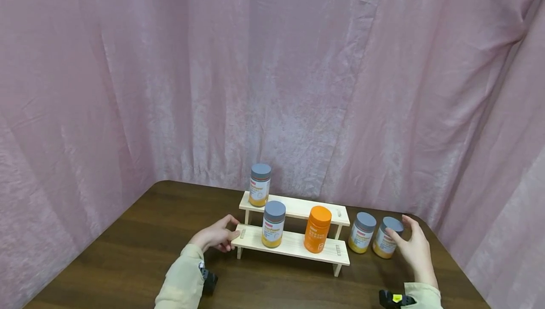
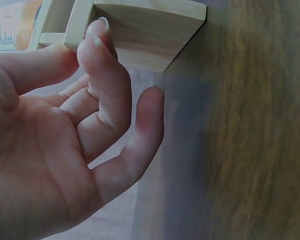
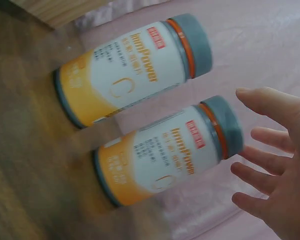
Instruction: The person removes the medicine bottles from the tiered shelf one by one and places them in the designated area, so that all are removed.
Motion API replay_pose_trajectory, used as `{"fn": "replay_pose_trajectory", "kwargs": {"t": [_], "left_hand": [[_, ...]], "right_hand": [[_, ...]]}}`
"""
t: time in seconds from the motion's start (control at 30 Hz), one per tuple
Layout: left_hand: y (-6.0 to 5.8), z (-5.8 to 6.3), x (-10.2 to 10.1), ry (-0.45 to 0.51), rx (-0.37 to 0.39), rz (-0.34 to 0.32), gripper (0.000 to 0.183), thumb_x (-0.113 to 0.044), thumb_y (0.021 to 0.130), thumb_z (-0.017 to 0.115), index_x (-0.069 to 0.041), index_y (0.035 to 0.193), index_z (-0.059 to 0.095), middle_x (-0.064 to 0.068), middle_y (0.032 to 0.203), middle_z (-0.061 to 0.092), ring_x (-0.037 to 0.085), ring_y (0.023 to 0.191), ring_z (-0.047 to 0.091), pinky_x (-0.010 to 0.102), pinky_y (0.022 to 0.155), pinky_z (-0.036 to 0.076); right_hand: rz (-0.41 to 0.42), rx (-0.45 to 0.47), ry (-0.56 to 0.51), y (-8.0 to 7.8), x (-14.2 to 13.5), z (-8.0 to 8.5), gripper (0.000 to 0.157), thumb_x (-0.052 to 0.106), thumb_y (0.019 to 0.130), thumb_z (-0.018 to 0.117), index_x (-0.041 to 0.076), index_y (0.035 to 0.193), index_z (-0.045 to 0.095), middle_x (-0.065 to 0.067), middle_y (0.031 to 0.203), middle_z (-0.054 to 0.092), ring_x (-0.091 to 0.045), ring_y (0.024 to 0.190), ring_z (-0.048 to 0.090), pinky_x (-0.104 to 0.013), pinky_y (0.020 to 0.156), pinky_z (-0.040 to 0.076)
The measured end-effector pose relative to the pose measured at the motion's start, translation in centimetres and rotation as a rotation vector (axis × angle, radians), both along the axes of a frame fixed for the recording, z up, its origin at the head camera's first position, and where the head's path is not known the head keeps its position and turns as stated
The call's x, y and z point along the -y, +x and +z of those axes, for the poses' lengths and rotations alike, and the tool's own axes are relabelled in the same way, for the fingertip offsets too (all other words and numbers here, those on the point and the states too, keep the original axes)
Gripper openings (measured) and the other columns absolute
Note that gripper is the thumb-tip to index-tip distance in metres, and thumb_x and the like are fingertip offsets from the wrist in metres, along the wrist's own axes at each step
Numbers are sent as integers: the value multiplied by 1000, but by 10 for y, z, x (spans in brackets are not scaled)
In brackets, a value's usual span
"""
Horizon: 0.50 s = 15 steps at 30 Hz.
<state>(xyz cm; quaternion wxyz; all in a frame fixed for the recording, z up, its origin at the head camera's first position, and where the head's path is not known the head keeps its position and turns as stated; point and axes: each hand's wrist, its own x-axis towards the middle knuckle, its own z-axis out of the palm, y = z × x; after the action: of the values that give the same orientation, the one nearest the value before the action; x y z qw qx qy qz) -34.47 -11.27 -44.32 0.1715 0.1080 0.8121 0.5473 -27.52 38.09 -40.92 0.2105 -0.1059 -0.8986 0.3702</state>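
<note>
A two-tier wooden rack [image 1: 294, 244] stands on the table. My left hand [image 1: 218, 235] pinches the left end of its lower tier, and the left wrist view shows the thumb and fingertips against the wooden edge [image 2: 80, 22]. On that tier stand a grey-lidded supplement jar [image 1: 273, 226] and an orange jar [image 1: 317, 231]. Another grey-lidded jar [image 1: 259, 186] is on the upper tier's left end. To the rack's right, two more grey-lidded jars stand upright on the table: one nearer the rack [image 3: 125, 70], one farther right [image 3: 165, 152]. My right hand [image 1: 416, 250] is beside the farther one's lid, fingers spread.
The dark wooden table [image 1: 140, 247] has rounded far corners. Pink curtains [image 1: 272, 86] hang behind it and along both sides. A black wrist device [image 1: 208, 281] sits on the left sleeve and another [image 1: 393, 298] on the right.
</note>
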Motion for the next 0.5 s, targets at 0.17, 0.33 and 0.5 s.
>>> {"fn": "replay_pose_trajectory", "kwargs": {"t": [0.17, 0.33, 0.5], "left_hand": [[1, -2, 3, 4, -3, -13, 33, -15, 97, 56, -5, 123, 38, 2, 63, 55, 11, 53, 52, 24, 53, 46], [0, -5, 3, 15, 1, -37, 32, -15, 96, 57, -5, 122, 39, 1, 63, 56, 10, 52, 52, 23, 53, 46], [-3, -2, 2, 21, -18, -33, 32, -13, 96, 57, -5, 122, 40, 0, 63, 55, 10, 53, 53, 24, 53, 45]], "right_hand": [[3, -33, 15, 5, 6, 10, 67, 30, 94, 63, -3, 143, 32, -31, 145, 37, -49, 135, 32, -63, 107, 27], [-11, -129, 67, 9, 17, 22, 49, 23, 98, 55, -2, 138, 42, -28, 140, 44, -48, 129, 40, -62, 101, 32], [14, -199, 69, 8, 36, 39, 44, 23, 99, 53, 1, 137, 45, -28, 137, 47, -47, 129, 41, -62, 101, 33]]}}
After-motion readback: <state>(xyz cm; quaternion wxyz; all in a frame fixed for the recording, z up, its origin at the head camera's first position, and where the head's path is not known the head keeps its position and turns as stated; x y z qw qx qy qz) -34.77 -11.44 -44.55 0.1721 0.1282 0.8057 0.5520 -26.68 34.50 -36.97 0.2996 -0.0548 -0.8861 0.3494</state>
